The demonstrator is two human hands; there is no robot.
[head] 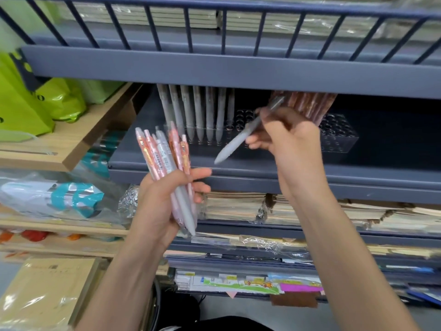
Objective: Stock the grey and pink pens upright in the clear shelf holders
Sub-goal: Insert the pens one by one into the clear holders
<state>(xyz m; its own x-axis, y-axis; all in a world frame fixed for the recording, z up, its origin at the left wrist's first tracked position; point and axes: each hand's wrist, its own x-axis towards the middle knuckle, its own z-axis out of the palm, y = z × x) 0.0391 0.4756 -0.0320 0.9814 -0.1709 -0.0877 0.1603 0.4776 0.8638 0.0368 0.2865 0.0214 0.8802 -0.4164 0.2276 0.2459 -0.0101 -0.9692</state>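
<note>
Pinching one grey pen (235, 144) between thumb and fingertips, the right hand (288, 139) is raised in front of the dark shelf (262, 174). Pen's long axis is diagonal: upper end up-right beside the knuckles, lower end down-left over the shelf's front lip, not touching it. Body is matte pale grey and motion-blurred; I cannot tell which end is the tip.

Left hand (162, 206) is wrapped round a bundle of pens (164, 161), held lower and nearer the camera, apart from the shelf. Bundle axis is near vertical and leans up-left, fanning out at the top. Clip ends are up, tapered ends down below the palm. Most are pink with orange print; at least two are grey-white, one with a barcode label.

On the shelf behind, the left clear holder (242, 118) carries a row of upright grey pens (198, 115), with empty round holes at its right end. The right clear holder (338, 137) has open holes in front. Upright pink pens (310, 103) stand behind the right hand.

Green bags (23, 103) sit far left.
</note>
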